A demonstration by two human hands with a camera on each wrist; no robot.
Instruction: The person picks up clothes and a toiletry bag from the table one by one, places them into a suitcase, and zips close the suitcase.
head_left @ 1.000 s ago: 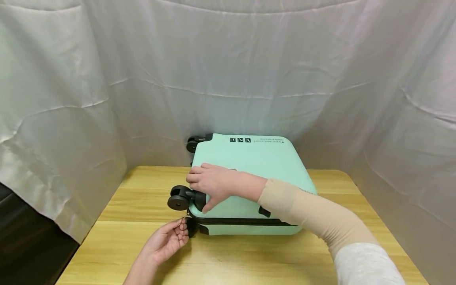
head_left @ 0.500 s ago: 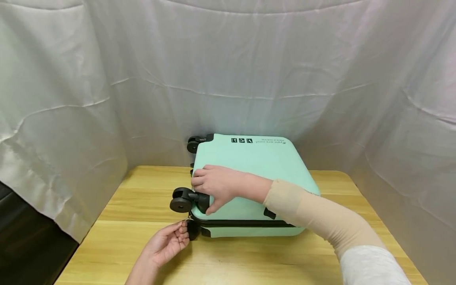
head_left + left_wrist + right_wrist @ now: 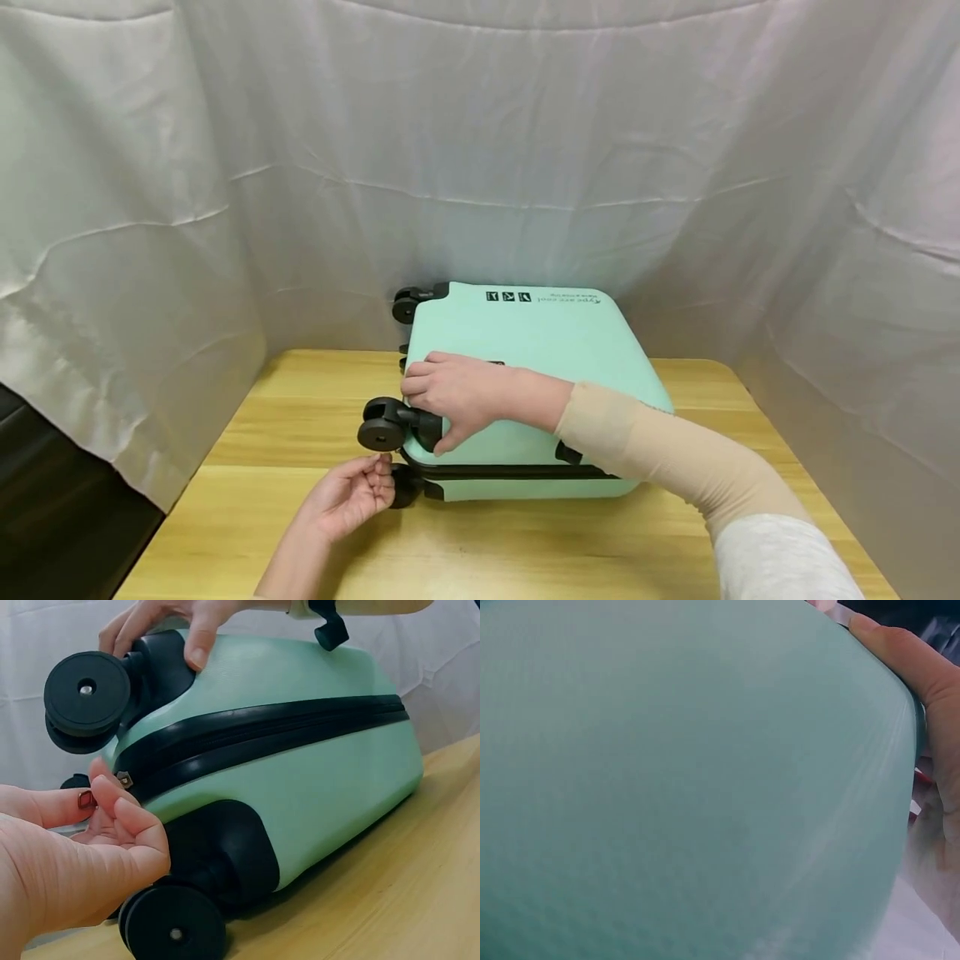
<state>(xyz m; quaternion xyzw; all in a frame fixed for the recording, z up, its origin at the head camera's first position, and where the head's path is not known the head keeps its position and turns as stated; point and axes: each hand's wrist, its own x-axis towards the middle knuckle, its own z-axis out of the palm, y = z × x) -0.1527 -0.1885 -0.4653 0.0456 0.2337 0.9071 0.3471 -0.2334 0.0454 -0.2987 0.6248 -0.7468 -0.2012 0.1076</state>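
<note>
A mint-green suitcase lies flat, its black wheels pointing left. My left hand is at the near left corner, between an upper wheel and a lower wheel. In the left wrist view its thumb and finger pinch a small zipper pull, with the metal slider at the corner of the black zipper. My right hand grips the suitcase's wheeled end from above, fingers bent over the edge and thumb beside the upper wheel's mount. Its fingertips are hidden in the head view.
The suitcase stands on a light wooden table. Pale grey curtains hang behind and at both sides, close to the suitcase's far edge. Another black wheel sticks out at the far left corner. A dark surface shows at lower left.
The suitcase and my right hand have shifted slightly right since the first frame. My left hand has moved a little up and left round the corner, still pinching the zipper pull.
</note>
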